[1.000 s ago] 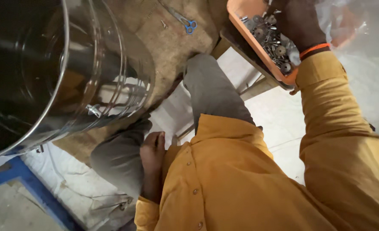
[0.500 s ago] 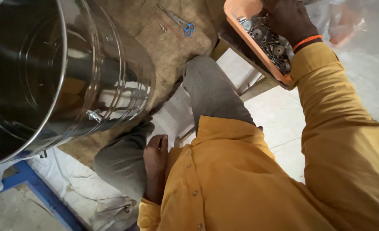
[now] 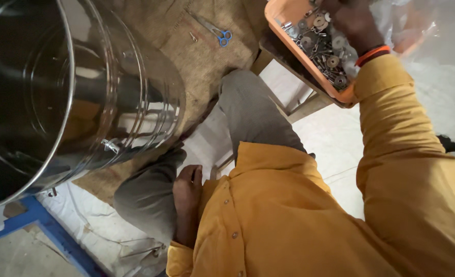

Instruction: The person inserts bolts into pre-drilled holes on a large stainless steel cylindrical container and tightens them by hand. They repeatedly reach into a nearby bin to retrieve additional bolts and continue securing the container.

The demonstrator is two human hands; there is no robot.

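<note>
Right hand [image 3: 353,23] is digging in the orange tray [image 3: 281,20] of washers [image 3: 320,48]; grip unclear. Left hand [image 3: 186,192] is resting loosely open on thigh. Tray overhanging its stand, so pressure risks tipping it.

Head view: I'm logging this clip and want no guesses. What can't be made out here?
- Right hand: fingertips cut off by the top edge, so what it grips in the orange tray is unknown.
- Small metal parts: too small to tell kinds apart.
- Left hand: palm pressed against the thigh, hidden.
- Steel drum: cut off by the left and top edges.
- Scissors: blades small and blurred.
</note>
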